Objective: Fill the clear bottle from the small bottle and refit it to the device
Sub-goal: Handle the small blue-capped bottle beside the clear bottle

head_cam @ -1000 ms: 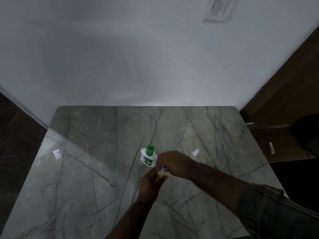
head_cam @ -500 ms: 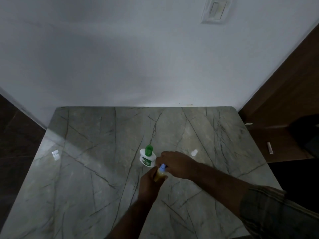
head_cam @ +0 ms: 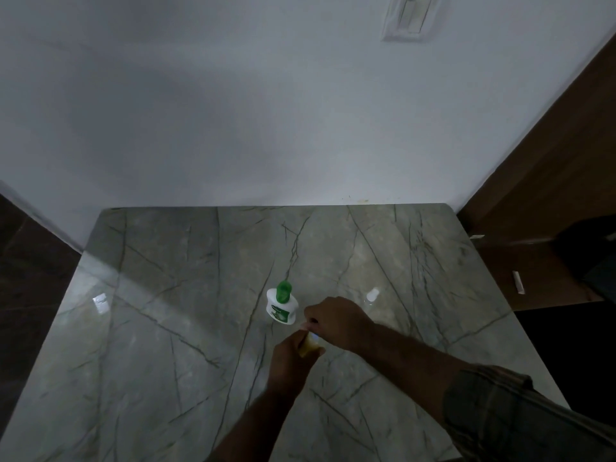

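The left hand (head_cam: 289, 356) is curled round the small bottle (head_cam: 307, 346), yellowish in its body. Its long axis tilts up and away, and its blue cap (head_cam: 314, 335) is pinched by the right hand (head_cam: 336, 321). Just beyond them the white device (head_cam: 281, 306) stands upright on the worktop (head_cam: 160, 328), green top up, its green label too small to read. The clear bottle (head_cam: 371, 296) stands to the right, its contents indiscernible.

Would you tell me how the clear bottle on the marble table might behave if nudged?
The clear bottle looks small and narrow, so it is probably light and apt to tip. The table is glossy, so it may slide.
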Tool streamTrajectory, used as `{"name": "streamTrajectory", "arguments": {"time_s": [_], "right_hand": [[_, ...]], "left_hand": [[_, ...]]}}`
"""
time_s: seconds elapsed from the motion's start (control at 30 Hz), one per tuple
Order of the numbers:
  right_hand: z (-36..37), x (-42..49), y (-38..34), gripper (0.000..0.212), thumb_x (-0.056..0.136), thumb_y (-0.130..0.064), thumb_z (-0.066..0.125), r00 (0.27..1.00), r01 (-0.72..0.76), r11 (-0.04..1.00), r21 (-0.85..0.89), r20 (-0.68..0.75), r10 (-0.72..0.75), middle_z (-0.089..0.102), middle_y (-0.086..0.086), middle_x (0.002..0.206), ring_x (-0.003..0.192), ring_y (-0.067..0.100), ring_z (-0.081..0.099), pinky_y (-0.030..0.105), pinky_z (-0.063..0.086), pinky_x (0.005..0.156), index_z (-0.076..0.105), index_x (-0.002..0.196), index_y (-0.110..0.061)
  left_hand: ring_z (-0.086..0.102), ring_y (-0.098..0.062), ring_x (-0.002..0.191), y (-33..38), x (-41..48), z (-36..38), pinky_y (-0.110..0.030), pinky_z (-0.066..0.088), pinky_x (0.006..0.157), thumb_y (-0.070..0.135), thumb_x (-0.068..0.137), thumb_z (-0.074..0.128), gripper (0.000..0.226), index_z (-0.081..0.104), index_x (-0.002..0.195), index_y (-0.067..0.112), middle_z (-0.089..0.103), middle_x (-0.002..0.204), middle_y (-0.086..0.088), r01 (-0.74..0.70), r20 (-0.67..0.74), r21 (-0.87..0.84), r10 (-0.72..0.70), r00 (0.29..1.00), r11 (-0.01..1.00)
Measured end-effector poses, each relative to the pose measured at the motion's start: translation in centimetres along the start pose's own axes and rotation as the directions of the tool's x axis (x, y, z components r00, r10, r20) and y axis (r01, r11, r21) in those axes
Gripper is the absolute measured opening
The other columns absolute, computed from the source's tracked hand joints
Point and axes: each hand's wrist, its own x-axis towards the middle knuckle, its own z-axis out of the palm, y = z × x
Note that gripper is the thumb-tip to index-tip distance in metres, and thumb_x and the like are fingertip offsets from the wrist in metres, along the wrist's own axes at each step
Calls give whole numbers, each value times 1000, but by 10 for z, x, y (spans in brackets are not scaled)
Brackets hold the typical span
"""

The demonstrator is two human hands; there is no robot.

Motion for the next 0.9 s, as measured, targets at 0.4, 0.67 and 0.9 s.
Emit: {"name": "streamTrajectory", "arguments": {"time_s": [0.4, 0.67, 0.9], "right_hand": [[35, -11, 4, 35, 79, -46, 72, 909, -365, 781, 507, 15, 416, 64, -6, 88, 77, 9, 60, 20, 43, 65, 58, 94, -18], [53, -12, 14, 37, 85, -47, 62, 890, -389, 807, 445, -45, 455, 72, 1, 101, 96, 16, 67, 31, 53, 84, 67, 106, -18], [69, 5, 38, 29, 89, -34, 64, 842, -398, 740, 542, -104, 530, 71, -4, 110, 102, 13, 68, 25, 53, 90, 68, 113, -19]], "left_hand": [[66, 9, 86, -10, 11, 16, -4, 48, 72, 19, 82, 78, 26, 71, 104, 30, 72, 88, 19, -11, -37, -59, 9, 999, 998], [66, 9, 83, -10, 23, 19, -8, 46, 72, 21, 82, 77, 34, 65, 101, 46, 72, 86, 21, -46, -49, -36, 44, 998, 998], [63, 0, 103, -28, 26, 14, -15, 45, 88, 16, 81, 78, 54, 59, 130, 26, 67, 115, 16, 128, -105, -34, -130, 986, 991]]}}
